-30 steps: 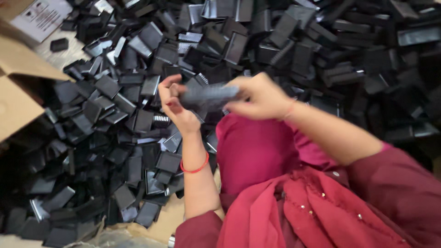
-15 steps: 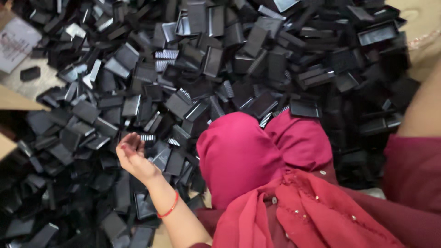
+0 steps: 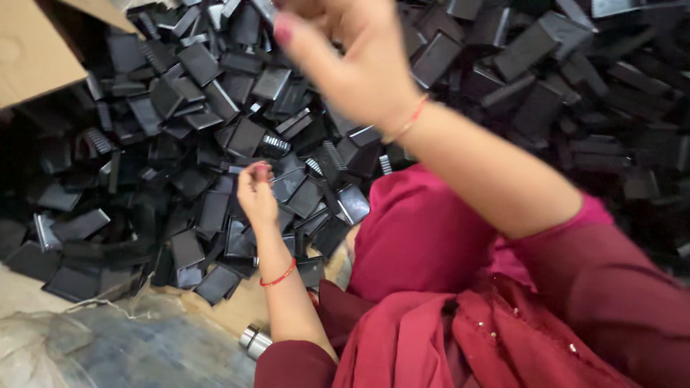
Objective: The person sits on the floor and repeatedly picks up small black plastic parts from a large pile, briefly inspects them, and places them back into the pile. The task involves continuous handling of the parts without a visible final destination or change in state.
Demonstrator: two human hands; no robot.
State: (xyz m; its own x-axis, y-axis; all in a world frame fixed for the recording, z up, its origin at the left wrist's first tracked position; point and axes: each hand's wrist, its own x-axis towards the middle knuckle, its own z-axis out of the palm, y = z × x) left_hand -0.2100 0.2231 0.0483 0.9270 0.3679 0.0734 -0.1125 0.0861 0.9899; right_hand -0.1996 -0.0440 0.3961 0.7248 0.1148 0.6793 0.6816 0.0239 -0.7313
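Left hand [image 3: 256, 192] low over black plastic parts [image 3: 215, 122], fingers curled, empty; right hand [image 3: 352, 61] raised, loosely open, empty.

From my feed: grey sheeting [image 3: 93, 345] covers the near-left floor, a cardboard box flap [image 3: 36, 50] sits far left, light's pretty dim.

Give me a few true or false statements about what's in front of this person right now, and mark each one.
1. The left hand is over a heap of black flat parts. True.
2. The right hand rests flat on the floor. False: it is raised, close to the camera.
3. A cardboard box flap shows at upper left. True.
4. The heap is mostly white. False: it is black.
5. A red thread band circles the left wrist. True.
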